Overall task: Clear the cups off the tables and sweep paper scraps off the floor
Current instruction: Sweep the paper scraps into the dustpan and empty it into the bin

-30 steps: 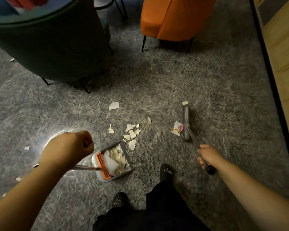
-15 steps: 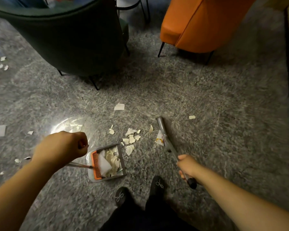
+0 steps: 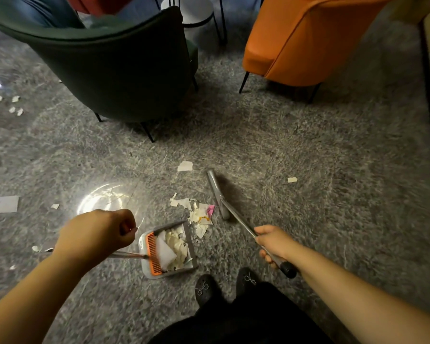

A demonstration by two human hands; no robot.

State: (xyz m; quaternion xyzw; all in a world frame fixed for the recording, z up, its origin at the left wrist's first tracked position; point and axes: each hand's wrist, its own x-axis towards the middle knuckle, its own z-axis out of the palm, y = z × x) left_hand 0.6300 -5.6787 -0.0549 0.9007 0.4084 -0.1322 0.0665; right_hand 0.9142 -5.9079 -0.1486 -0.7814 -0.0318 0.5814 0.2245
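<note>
Head view: grey carpet (image 3: 308, 135) strewn with scraps (image 3: 199, 212); left hand (image 3: 97, 234) grips dustpan (image 3: 168, 249) handle, right hand (image 3: 274, 243) grips broom (image 3: 219, 194); green chair (image 3: 124, 70) and orange chair (image 3: 303, 38) behind.

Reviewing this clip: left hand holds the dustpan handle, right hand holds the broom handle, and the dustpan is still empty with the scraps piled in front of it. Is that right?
Not quite. The dustpan is not empty: the head view shows paper scraps already lying inside it. The rest stands: the left hand holds its handle, the right hand holds the broom handle, and a pile of scraps lies in front of the dustpan.
</note>
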